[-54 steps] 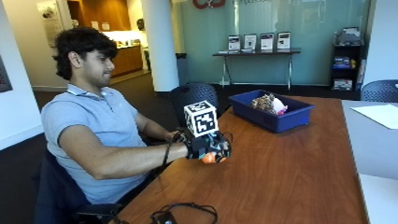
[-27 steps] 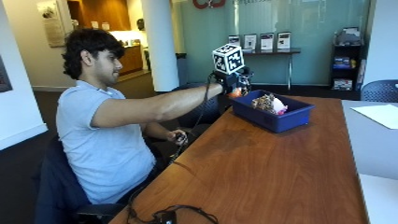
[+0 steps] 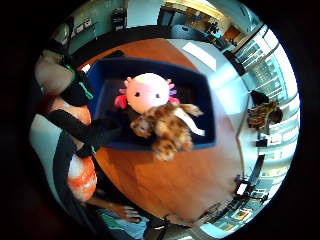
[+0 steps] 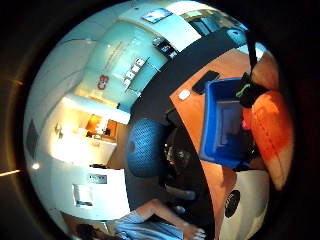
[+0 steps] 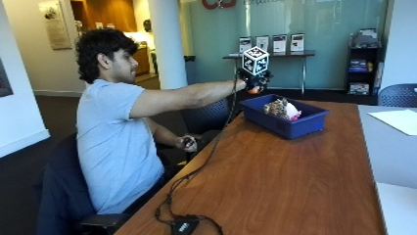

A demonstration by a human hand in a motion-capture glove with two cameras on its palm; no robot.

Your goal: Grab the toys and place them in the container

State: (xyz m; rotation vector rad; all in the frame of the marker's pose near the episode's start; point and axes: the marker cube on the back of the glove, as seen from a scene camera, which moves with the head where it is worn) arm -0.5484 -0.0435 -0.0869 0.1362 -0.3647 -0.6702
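Person [image 5: 117, 132]: seated at the left edge of the desk [image 5: 280, 181], right arm stretched out level toward the bin.
Right hand [image 5: 255, 81]: raised above the near left corner of the bin, clear of the desk.
Fingers: curled around an orange toy [image 5: 255, 89]; in the palm views the orange toy lies against the palm.
Bin [image 5: 285, 121]: blue, open-topped, standing on the far part of the desk near its left edge.
Bin contents: a pink plush toy [image 3: 148, 93] and a brown spotted plush toy [image 3: 167, 127], touching, the brown one partly over the bin wall.
Paper [image 5: 397, 121]: white sheet at the far right edge.
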